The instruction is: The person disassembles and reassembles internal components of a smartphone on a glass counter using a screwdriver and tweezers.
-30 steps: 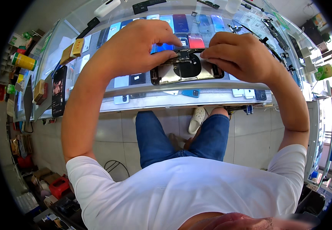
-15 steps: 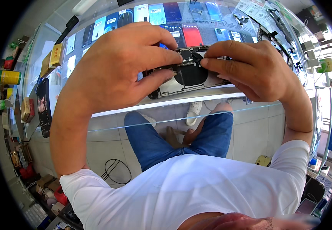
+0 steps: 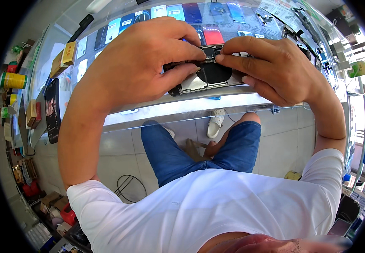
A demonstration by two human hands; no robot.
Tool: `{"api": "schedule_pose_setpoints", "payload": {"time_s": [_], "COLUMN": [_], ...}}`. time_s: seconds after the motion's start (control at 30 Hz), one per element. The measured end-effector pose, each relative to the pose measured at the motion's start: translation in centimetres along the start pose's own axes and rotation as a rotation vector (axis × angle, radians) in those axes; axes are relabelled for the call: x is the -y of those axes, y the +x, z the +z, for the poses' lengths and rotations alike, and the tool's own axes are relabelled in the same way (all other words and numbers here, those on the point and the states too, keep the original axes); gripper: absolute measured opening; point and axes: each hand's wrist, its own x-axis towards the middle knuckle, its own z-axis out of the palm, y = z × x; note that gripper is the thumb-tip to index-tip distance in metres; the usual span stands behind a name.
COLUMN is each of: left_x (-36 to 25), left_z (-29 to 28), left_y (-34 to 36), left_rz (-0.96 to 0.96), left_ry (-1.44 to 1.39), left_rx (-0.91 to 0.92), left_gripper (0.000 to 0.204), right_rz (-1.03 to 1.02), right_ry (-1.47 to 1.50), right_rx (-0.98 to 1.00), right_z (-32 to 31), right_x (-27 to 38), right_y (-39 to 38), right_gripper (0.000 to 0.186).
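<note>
An opened phone (image 3: 216,74), its inner parts bare, is held tilted over the near edge of the glass counter. A round black area and a small dark square part show on it. My left hand (image 3: 148,63) grips the phone's left end, with thumb and fingertips bent in over it. My right hand (image 3: 275,69) closes on the right side. Two of its fingertips press beside the small square part, and its thumb lies by the near edge. Those fingertips hide whatever small piece may lie under them.
Several phones stand in rows under the glass, a red one (image 3: 212,36) among them. Small yellow boxes (image 3: 69,53) and a dark phone (image 3: 52,111) sit at the left. Loose phone parts (image 3: 300,44) lie at the right. The counter's glass edge (image 3: 169,116) runs before my knees.
Both hands and the phone have shifted slightly up and to the right in view. My right fingertips have moved toward the small square part, which now shows more plainly.
</note>
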Motion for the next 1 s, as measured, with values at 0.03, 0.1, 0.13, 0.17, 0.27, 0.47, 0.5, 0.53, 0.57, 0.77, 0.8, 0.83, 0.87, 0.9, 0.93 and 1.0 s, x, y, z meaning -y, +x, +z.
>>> {"api": "schedule_pose_setpoints", "payload": {"time_s": [0.03,0.1,0.13,0.17,0.27,0.47,0.5,0.53,0.57,0.77,0.8,0.83,0.87,0.9,0.93,1.0], "left_x": [0.0,0.0,0.0,0.0,-0.1,-0.1,-0.2,-0.2,-0.2,-0.7,-0.8,-0.8,-0.8,-0.8,-0.8,-0.7], "left_z": [0.0,0.2,0.1,0.1,0.1,0.2,0.3,0.3,0.3,0.2,0.2,0.2,0.3,0.3,0.3,0.4], "left_y": [0.0,-0.1,-0.1,-0.1,0.0,0.1,0.1,0.1,0.2,0.2,0.2,0.3,0.4,0.5,0.5,0.6], "left_rz": [0.005,0.017,0.017,0.018,0.021,0.047,0.052,0.060,0.069,0.095,0.096,0.096,0.095,0.095,0.093,0.088], "left_ry": [0.009,0.027,0.027,0.027,0.031,0.071,0.077,0.085,0.092,0.144,0.152,0.151,0.149,0.148,0.144,0.136], "left_rx": [-0.008,-0.025,-0.021,-0.018,-0.018,-0.024,-0.026,-0.027,-0.027,-0.014,-0.011,-0.007,-0.003,0.000,-0.002,-0.008], "left_gripper": [0.024,0.023,0.023,0.023,0.023,0.024,0.024,0.024,0.024,0.024,0.024,0.025,0.025,0.026,0.026,0.027], "right_rz": [-0.008,-0.017,-0.017,-0.017,0.000,0.014,0.014,0.015,0.017,0.011,0.008,0.009,0.011,-0.016,-0.046,-0.056], "right_ry": [-0.010,-0.026,-0.031,-0.036,-0.050,-0.118,-0.128,-0.140,-0.152,-0.236,-0.241,-0.248,-0.255,-0.273,-0.290,-0.302], "right_rx": [-0.007,-0.018,-0.021,-0.024,-0.009,-0.019,-0.021,-0.024,-0.026,0.004,0.007,0.011,0.015,0.006,-0.005,-0.002], "right_z": [0.1,0.2,0.3,0.3,0.3,0.5,0.5,0.5,0.5,0.0,0.0,0.0,0.0,0.1,0.3,0.3], "right_x": [0.0,0.0,0.1,0.1,0.2,0.7,0.8,0.9,1.0,1.6,1.7,1.7,1.8,1.7,1.5,1.5], "right_y": [0.0,0.2,0.2,0.2,0.2,0.3,0.3,0.3,0.3,0.6,0.7,0.7,0.6,0.6,0.5,0.6], "right_gripper": [0.042,0.041,0.041,0.041,0.040,0.042,0.043,0.044,0.044,0.045,0.044,0.042,0.041,0.048,0.055,0.050]}}
